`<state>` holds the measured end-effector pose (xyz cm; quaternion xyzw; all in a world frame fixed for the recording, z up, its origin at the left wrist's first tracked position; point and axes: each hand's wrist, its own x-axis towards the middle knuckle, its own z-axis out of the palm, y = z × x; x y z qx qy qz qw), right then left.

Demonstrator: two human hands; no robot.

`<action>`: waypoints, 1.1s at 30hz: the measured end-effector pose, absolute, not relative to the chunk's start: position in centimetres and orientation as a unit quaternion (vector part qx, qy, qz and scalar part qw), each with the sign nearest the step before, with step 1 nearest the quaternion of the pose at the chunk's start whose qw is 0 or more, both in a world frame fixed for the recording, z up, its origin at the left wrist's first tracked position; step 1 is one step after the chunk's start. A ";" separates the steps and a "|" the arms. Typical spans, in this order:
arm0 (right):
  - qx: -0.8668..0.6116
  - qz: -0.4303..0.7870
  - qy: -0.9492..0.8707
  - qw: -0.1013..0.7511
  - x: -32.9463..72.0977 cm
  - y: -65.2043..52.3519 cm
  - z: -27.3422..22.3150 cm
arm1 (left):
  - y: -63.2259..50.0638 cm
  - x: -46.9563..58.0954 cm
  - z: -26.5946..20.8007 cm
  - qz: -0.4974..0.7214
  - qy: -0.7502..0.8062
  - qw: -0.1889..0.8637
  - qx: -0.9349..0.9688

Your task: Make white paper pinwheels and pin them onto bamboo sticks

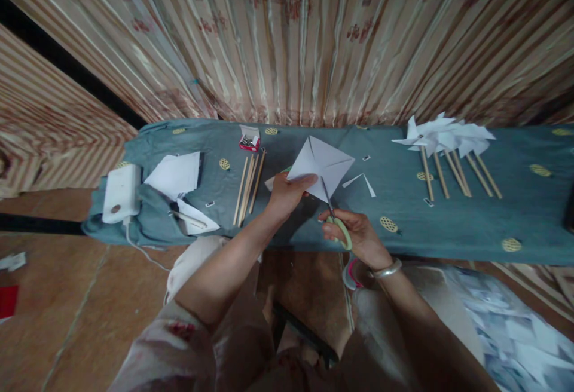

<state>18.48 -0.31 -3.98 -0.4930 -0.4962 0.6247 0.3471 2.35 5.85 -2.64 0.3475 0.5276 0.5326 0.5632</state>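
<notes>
My left hand [289, 193] grips a white paper square [329, 156] by its left side, thumb on top and fingers beneath. Slits run inward from some of the square's corners. My right hand [354, 230], with a bracelet on the wrist, holds scissors [343, 233] with pale green handles. The blades meet the near corner of the paper. A narrow white paper scrap [368, 184] lies just right of the square. Something partly green shows under my left hand, mostly hidden.
Paper pinwheels on sticks [442, 135] lie at the right. To the left are loose wooden sticks [244, 192], an open red box [249, 139] of small metal pieces, white paper sheets [177, 171] and a white corded device [122, 193]. A striped curtain [287, 45] hangs behind the cloth-covered table [448, 230].
</notes>
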 end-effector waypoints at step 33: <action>-0.506 0.639 -0.455 0.358 18.3 -0.3 -3.7 | 5.8 2.6 -2.7 0.531 0.515 0.576 0.348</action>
